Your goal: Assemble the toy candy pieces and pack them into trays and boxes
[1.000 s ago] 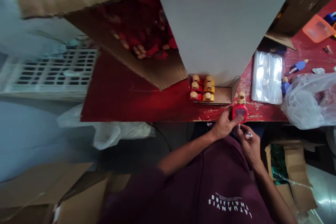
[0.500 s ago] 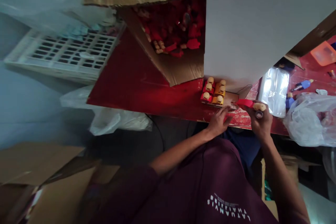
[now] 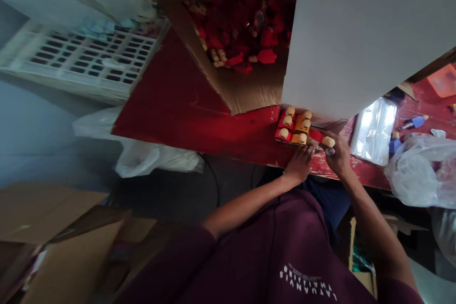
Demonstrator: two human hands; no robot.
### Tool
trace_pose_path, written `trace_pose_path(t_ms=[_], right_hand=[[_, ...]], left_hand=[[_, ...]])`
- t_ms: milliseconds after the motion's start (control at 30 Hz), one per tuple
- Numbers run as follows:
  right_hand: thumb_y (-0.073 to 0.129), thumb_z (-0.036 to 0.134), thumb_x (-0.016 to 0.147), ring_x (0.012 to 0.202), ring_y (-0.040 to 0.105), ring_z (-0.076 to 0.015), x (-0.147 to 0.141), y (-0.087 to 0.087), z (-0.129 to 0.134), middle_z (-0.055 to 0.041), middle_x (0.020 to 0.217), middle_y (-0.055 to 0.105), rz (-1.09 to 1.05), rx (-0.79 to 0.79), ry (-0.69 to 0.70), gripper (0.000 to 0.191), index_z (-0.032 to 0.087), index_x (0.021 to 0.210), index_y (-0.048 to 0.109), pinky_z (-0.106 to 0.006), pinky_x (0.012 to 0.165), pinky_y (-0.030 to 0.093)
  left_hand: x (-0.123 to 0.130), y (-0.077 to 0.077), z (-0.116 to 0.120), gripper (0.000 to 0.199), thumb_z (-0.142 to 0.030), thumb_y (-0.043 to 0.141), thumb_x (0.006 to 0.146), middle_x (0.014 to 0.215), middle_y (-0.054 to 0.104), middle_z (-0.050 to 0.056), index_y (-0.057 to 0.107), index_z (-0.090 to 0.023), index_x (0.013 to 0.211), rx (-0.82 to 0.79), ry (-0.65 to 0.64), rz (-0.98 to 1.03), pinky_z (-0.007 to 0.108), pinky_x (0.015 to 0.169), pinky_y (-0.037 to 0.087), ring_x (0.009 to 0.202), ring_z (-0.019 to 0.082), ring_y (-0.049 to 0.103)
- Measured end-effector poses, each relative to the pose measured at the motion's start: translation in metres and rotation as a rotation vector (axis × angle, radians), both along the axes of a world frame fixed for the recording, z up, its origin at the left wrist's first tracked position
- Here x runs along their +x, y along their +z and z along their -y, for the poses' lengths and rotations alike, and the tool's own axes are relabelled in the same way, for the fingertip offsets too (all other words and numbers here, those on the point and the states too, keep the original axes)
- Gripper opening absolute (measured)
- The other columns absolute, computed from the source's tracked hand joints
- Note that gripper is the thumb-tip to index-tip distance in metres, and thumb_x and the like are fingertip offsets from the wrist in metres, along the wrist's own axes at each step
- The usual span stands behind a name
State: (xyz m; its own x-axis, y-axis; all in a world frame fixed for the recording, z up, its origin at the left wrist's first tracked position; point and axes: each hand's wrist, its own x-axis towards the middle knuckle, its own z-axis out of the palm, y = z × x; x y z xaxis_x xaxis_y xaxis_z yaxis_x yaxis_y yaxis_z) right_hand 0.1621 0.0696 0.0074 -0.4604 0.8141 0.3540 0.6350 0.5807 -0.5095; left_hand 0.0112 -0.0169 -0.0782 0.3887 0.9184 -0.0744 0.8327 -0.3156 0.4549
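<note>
A small cardboard box (image 3: 313,143) on the red table holds a row of red pieces (image 3: 284,133) and a row of yellow pieces (image 3: 301,138), each with a round beige top. My right hand (image 3: 339,156) is closed on another red piece with a beige round top (image 3: 328,142), its red end over the box's right part. A small round clear part shows just below that top. My left hand (image 3: 299,167) lies with fingers stretched out, their tips at the box's near edge, and holds nothing I can see.
Behind stands a large open carton (image 3: 249,97) with many red pieces. A tall pale grey panel (image 3: 356,33) rises beside it. Clear plastic sleeves (image 3: 375,130), a plastic bag (image 3: 413,171) and blue pieces (image 3: 415,122) lie right. A white crate (image 3: 89,64) sits left.
My right hand has moved left, bringing the red piece over the box next to the yellow row. My left hand's fingers have drawn together at the box's near edge. The view has shifted slightly.
</note>
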Motion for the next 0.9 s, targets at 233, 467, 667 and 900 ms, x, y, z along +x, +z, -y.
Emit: trace_pose_path(t_ms=[233, 467, 667, 900], right_hand=[[0.056, 0.027, 0.092, 0.092, 0.07, -0.0246, -0.011, 0.005, -0.029, -0.0102, 0.104, 0.074, 0.063, -0.147, 0.04, 0.027, 0.02, 0.117, 0.065, -0.036, 0.079, 0.054], [0.055, 0.035, 0.093, 0.101, 0.062, -0.0269, -0.036, -0.018, -0.031, -0.013, 0.109, 0.066, -0.038, -0.046, -0.158, 0.026, 0.018, 0.112, 0.061, -0.041, 0.086, 0.053], [0.056, 0.04, 0.094, 0.1, 0.055, -0.0295, -0.054, -0.04, -0.017, -0.0136, 0.102, 0.057, -0.102, 0.054, -0.425, 0.027, 0.016, 0.108, 0.056, -0.049, 0.091, 0.048], [0.06, 0.043, 0.092, 0.107, 0.054, -0.0289, -0.054, -0.047, -0.005, -0.0137, 0.107, 0.058, -0.198, 0.001, -0.463, 0.032, 0.016, 0.11, 0.058, -0.048, 0.094, 0.047]], left_hand=[[-0.001, -0.002, 0.004, 0.073, -0.033, 0.049, 0.097, 0.168, 0.018, 0.022, 0.027, 0.001, 0.157, 0.013, 0.002, 0.033, 0.052, 0.129, 0.009, 0.158, 0.035, 0.011], [0.003, -0.014, 0.003, 0.073, -0.03, 0.055, 0.093, 0.167, 0.022, 0.023, 0.032, 0.002, 0.154, 0.073, 0.022, 0.089, 0.052, 0.129, 0.012, 0.158, 0.034, 0.012], [-0.014, -0.031, 0.025, 0.052, -0.03, 0.052, 0.096, 0.151, 0.052, 0.019, 0.051, -0.01, 0.144, 0.214, 0.082, 0.326, 0.05, 0.12, 0.035, 0.146, 0.029, 0.041], [-0.136, -0.025, 0.044, 0.028, -0.027, 0.047, 0.098, 0.109, 0.069, 0.016, 0.064, -0.017, 0.118, 0.455, 0.656, 0.372, 0.047, 0.095, 0.053, 0.108, 0.027, 0.065]])
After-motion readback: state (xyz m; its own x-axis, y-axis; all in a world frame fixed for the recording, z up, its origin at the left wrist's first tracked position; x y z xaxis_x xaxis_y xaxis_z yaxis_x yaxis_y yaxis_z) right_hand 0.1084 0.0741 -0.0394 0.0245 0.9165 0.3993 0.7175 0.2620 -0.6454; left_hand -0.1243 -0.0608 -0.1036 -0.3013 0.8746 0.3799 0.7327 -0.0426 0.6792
